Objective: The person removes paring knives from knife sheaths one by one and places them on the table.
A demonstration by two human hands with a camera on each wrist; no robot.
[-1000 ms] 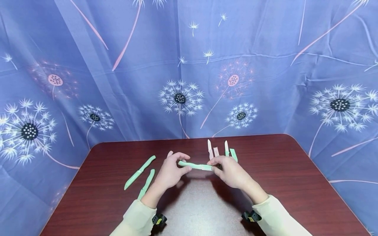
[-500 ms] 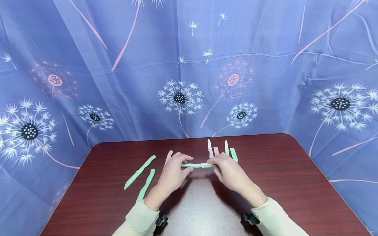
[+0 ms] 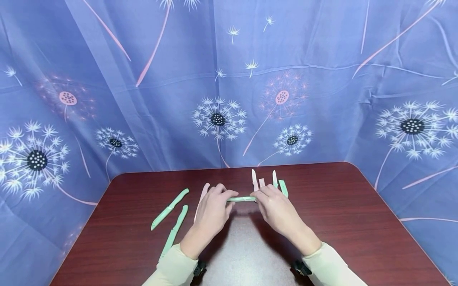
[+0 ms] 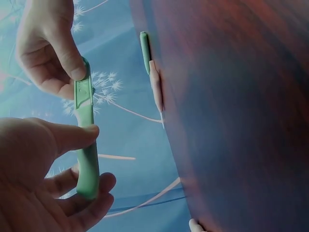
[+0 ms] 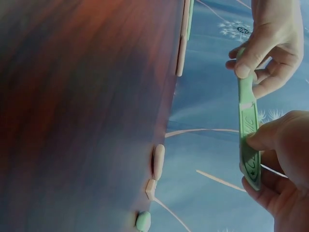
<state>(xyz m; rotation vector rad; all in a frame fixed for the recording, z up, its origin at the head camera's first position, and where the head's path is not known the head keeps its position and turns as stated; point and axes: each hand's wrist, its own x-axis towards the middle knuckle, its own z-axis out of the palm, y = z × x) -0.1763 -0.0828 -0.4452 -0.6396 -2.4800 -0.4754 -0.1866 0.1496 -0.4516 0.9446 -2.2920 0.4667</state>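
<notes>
A mint-green knife (image 3: 241, 199) is held level above the middle of the table (image 3: 358, 222), its handle pinched by the left hand (image 3: 212, 212) and its sheathed end by the right hand (image 3: 277, 209). Two green knives (image 3: 169, 208) lie towards the left edge, with small blades and sheaths (image 3: 266, 182) near the far edge

The near centre of the tabletop (image 3: 247, 254) is left bare between the two forearms, and a broad bare strip is found along its right side. On the left, passage is obstructed by two green knives (image 3: 169, 209) lying well apart from the edge and by a pink piece (image 3: 201, 198) just beside the left hand (image 3: 211, 212). Behind the right hand (image 3: 277, 208), the far centre is blocked by a row of small blades and sheaths (image 3: 266, 183). The rear is closed off by the curtain (image 3: 229, 79).
</notes>
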